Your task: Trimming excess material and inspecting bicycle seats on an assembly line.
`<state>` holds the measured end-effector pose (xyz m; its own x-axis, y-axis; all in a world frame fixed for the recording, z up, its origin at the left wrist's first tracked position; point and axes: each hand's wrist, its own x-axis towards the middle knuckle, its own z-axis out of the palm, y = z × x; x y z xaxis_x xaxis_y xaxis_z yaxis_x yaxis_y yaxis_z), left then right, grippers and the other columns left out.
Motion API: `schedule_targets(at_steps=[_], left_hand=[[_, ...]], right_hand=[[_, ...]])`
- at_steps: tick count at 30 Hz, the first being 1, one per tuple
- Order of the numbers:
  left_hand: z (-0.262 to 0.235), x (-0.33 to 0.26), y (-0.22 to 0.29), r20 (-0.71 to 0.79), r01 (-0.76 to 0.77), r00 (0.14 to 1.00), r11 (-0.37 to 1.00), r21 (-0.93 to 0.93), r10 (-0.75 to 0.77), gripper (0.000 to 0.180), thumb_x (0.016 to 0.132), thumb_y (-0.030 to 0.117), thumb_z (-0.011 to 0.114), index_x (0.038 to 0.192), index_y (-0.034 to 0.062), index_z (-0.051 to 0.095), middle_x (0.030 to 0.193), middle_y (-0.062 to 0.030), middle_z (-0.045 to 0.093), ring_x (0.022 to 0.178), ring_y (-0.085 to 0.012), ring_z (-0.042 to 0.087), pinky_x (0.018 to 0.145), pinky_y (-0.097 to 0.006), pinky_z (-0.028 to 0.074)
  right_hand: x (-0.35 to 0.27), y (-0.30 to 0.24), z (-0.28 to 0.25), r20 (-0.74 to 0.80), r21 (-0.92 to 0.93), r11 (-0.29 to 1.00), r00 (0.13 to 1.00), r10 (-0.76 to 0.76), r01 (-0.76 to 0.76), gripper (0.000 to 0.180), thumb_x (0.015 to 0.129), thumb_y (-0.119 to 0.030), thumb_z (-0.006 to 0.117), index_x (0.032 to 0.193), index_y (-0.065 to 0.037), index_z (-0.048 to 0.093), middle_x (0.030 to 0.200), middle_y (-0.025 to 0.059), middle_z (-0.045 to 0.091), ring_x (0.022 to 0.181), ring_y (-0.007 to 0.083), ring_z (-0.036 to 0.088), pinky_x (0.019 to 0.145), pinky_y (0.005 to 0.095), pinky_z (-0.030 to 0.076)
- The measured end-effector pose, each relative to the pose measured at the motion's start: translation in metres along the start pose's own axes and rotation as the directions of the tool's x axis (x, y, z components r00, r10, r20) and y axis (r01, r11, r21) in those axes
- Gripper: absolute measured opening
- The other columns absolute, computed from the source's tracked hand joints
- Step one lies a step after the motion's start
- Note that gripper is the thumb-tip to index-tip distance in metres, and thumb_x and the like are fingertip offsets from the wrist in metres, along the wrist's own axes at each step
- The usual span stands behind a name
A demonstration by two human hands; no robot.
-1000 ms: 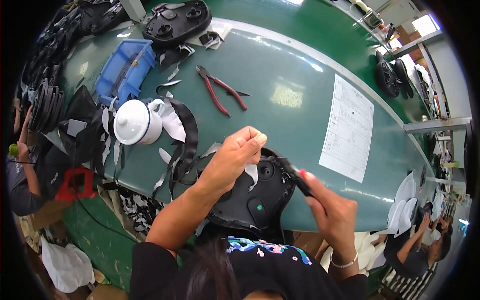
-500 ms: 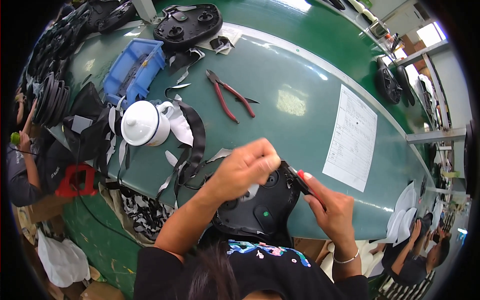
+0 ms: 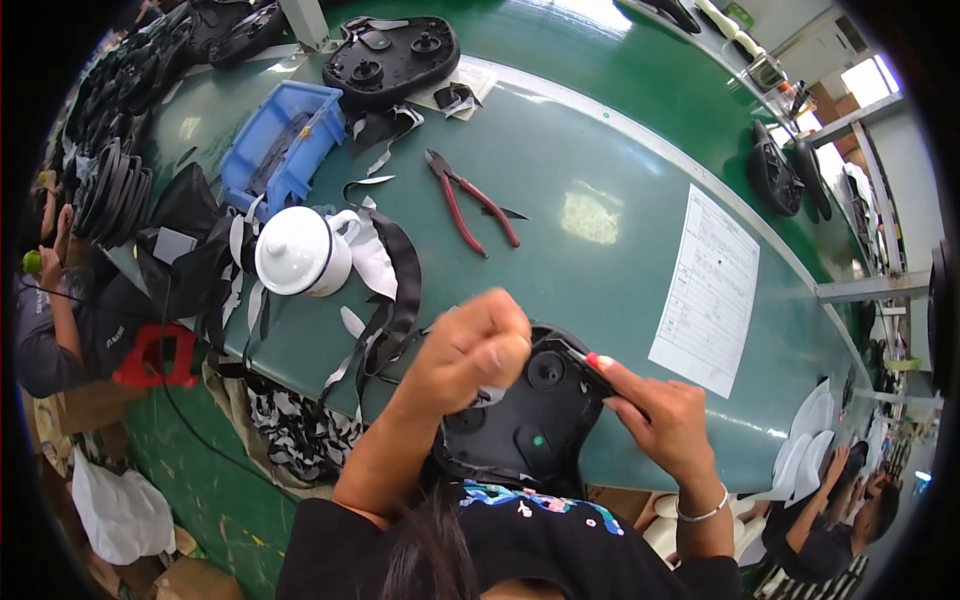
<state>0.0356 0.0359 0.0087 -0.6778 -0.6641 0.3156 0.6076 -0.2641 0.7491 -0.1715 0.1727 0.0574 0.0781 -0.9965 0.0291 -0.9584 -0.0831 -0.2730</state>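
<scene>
A black seat-shaped part (image 3: 515, 445), its moulded plastic underside facing up, lies at the table's near edge against my body. Over its left side my left hand (image 3: 470, 350) is closed in a fist. What it grips is hidden, though a whitish scrap shows just below the fist. My right hand (image 3: 660, 415) holds a utility knife (image 3: 597, 370) with a dark and red handle. Its thin blade points left over the part's far right rim. Beyond my hands, red-handled diagonal cutters (image 3: 465, 205) lie on the green table (image 3: 600, 290).
Left are a lidded white enamel mug (image 3: 297, 250), black and white offcut strips (image 3: 405, 285) and a blue bin (image 3: 283, 145). Another seat-shaped part (image 3: 392, 60) lies beyond. A printed sheet (image 3: 708, 290) is at right. A sack of scraps (image 3: 290, 420) stands below the left edge. Other people work at both sides.
My left fist has moved left and slightly nearer, away from the knife. The dark strip seen between fist and blade no longer shows there. The knife stays near the part's rim.
</scene>
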Motion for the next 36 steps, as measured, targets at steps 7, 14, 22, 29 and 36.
schedule_targets(at_steps=[7,14,22,29,36], left_hand=[[-0.006,-0.003,-0.003,-0.280,-0.273,0.934,0.950,-0.151,0.224,0.029,0.099,0.030,0.042,0.080,0.0089,0.040,0.057,0.0058,0.030,0.046,-0.0050,0.022,0.048,-0.025,0.027],[-0.002,-0.011,0.022,0.169,-0.203,0.965,0.979,-0.006,0.201,0.027,0.093,0.031,0.049,0.074,0.0113,0.049,0.048,0.0022,0.037,0.040,-0.0161,0.029,0.048,-0.031,0.027],[0.034,-0.040,0.017,0.408,0.060,0.870,0.882,0.468,-0.276,0.023,0.091,0.028,0.056,0.083,0.0064,0.054,0.067,-0.0037,0.054,0.060,-0.0239,0.052,0.058,-0.036,0.041],[-0.013,-0.084,0.108,0.225,-0.075,0.973,0.851,0.519,-0.051,0.019,0.086,0.018,0.061,0.077,0.0023,0.056,0.054,-0.0075,0.050,0.046,-0.0225,0.049,0.045,-0.033,0.039],[-0.009,-0.056,0.081,-0.305,0.341,0.939,0.330,0.880,-0.159,0.031,0.082,0.027,0.068,0.105,0.0059,0.065,0.095,-0.0113,0.068,0.066,-0.0234,0.064,0.060,-0.029,0.050]], right_hand=[[0.028,-0.004,-0.013,0.129,-0.096,0.984,0.982,-0.138,0.151,0.052,0.078,-0.026,0.069,0.127,-0.033,0.055,0.051,-0.0013,0.044,0.042,0.0176,0.041,0.046,0.0309,0.034],[0.020,-0.006,-0.015,0.238,-0.114,0.984,0.965,-0.110,0.140,0.053,0.077,-0.026,0.069,0.128,-0.035,0.054,0.051,-0.0026,0.044,0.041,0.0168,0.040,0.046,0.0303,0.034],[0.057,0.009,-0.018,0.205,0.047,0.938,0.916,-0.344,0.342,0.049,0.078,-0.023,0.067,0.124,-0.035,0.057,0.053,-0.0028,0.046,0.045,0.0156,0.042,0.049,0.0294,0.030],[0.073,0.005,-0.047,0.514,-0.032,0.942,0.814,-0.272,0.335,0.045,0.079,-0.025,0.068,0.123,-0.032,0.059,0.061,-0.0006,0.053,0.051,0.0189,0.047,0.051,0.0293,0.030],[0.022,0.042,0.019,0.256,0.538,0.781,0.945,0.206,-0.316,0.041,0.074,-0.036,0.076,0.098,-0.007,0.059,0.069,0.0092,0.059,0.059,0.0225,0.054,0.058,0.0316,0.044]])
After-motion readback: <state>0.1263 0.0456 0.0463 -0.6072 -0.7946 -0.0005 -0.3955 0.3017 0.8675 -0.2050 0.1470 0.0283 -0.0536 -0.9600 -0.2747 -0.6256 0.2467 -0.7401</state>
